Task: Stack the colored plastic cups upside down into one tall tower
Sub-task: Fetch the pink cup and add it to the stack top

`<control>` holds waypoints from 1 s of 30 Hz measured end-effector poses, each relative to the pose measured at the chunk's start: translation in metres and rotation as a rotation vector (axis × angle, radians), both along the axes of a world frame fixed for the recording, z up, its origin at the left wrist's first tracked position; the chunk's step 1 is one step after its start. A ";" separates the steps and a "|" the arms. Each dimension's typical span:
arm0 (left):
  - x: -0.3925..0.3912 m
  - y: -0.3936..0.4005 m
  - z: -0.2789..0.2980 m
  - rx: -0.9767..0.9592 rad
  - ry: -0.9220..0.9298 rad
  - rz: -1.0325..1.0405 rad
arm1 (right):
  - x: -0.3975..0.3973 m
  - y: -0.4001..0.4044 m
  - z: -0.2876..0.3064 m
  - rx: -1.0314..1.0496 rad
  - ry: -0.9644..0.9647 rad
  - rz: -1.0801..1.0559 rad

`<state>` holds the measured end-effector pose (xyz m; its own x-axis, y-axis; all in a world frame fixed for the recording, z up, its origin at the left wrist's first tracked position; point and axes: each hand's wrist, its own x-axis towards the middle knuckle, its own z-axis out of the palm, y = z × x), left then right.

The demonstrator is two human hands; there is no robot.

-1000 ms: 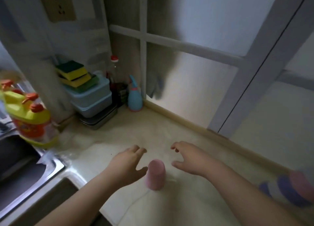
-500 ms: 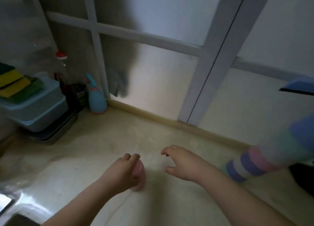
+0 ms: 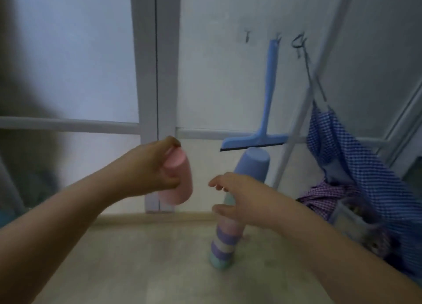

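Note:
My left hand [image 3: 146,166] grips a pink plastic cup [image 3: 179,180] upside down, lifted well above the counter and left of the tower. The tower of stacked cups [image 3: 225,242] stands on the beige counter [image 3: 141,269], banded teal, purple, cream and pink, with a blue cup [image 3: 252,164] on top. My right hand [image 3: 239,196] is in front of the tower's middle with fingers spread and curled; it hides that section and I cannot tell whether it touches the cups.
A blue squeegee [image 3: 262,130] hangs on the wall behind the tower. Blue and purple checked cloths [image 3: 347,153] hang at the right, over a container. A frosted window frame [image 3: 155,75] runs along the counter's back edge.
My left hand closed on the pink cup and lifted it off the counter toward the right. My view swung right, bringing the tower to the centre. My right hand moved up to the tower.

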<state>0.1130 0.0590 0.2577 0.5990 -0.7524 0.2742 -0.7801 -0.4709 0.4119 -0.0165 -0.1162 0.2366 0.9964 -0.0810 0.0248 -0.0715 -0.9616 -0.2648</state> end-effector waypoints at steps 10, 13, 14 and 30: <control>-0.034 -0.100 0.094 -0.173 -0.200 -0.169 | -0.058 -0.083 0.084 -0.114 -0.225 -0.171; -0.043 -0.126 0.098 -0.161 -0.182 -0.194 | -0.064 -0.099 0.086 -0.118 -0.219 -0.213; -0.046 -0.134 0.096 -0.141 -0.174 -0.198 | -0.065 -0.104 0.085 -0.113 -0.208 -0.225; -0.042 -0.140 0.024 0.071 -0.316 -0.135 | -0.058 -0.106 0.060 -0.043 -0.192 -0.192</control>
